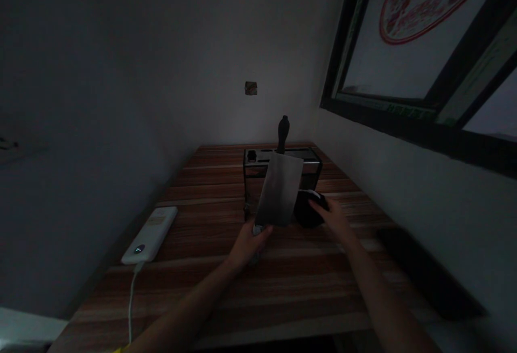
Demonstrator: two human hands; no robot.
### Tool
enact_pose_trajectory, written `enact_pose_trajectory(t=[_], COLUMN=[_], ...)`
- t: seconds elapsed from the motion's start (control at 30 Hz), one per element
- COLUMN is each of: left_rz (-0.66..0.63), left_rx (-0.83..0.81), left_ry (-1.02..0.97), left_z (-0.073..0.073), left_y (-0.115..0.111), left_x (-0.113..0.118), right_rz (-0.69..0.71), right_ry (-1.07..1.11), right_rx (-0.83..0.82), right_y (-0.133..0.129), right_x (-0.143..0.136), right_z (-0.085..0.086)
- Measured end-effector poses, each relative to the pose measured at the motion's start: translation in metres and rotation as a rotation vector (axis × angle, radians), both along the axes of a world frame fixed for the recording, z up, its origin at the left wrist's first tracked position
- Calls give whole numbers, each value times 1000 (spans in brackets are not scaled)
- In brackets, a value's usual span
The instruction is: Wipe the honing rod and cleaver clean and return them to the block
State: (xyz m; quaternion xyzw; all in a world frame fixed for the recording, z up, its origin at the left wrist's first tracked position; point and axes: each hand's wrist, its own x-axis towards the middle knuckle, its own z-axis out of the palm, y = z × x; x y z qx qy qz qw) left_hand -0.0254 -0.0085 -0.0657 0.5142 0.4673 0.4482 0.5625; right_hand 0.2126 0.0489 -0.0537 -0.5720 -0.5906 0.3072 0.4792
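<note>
My left hand (247,246) is closed round the handle of a cleaver (281,187), whose broad grey blade points up and away from me. A black cloth (310,210) is in my right hand (330,214), bunched at the blade's lower right side; whether it touches the blade I cannot tell. Just behind the blade stands a metal-framed knife rack (250,168), partly hidden by it. From the rack's top rises a black handle (283,131); whatever it belongs to is out of sight.
On the left of the wood-grain table (194,250) lies a white power bank (151,234) with a white cable (131,299) running to the near edge. A long dark flat object (428,272) lies at the right. Walls enclose the table, with a dark-framed window (388,73) on the right.
</note>
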Motion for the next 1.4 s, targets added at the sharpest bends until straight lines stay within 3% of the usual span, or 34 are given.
enact_pose_trajectory(t=[0.3, 0.43, 0.6, 0.77, 0.83, 0.9, 1.0, 1.07, 1.2, 1.4], left_rz=[29, 54, 101, 122, 127, 130, 128, 118, 77, 72], left_rx=[64, 76, 28, 23, 30, 44, 77, 95, 90, 83], left_ry=[115, 138, 130, 122, 124, 128, 136, 139, 135, 133], left_z=[2, 3, 3, 2, 1, 0, -1, -3, -6, -7], left_y=[-2, -3, -3, -1, 0, 0, 1, 2, 1, -1], left_x=[2, 4, 5, 6, 6, 6, 6, 5, 6, 7], right_rz=[-96, -211, -460, -584, -545, -395, -103, 3, 36, 48], right_ry=[42, 87, 168, 119, 31, -102, -375, -552, -757, -888], right_rx=[53, 134, 426, 726, 795, 862, 894, 876, 839, 805], right_y=[-3, -10, -18, -13, -8, -3, 3, 5, 4, 3], right_x=[2, 11, 16, -8, -25, -43, -67, -77, -83, -80], right_z=[7, 17, 46, 88, 99, 104, 100, 93, 83, 87])
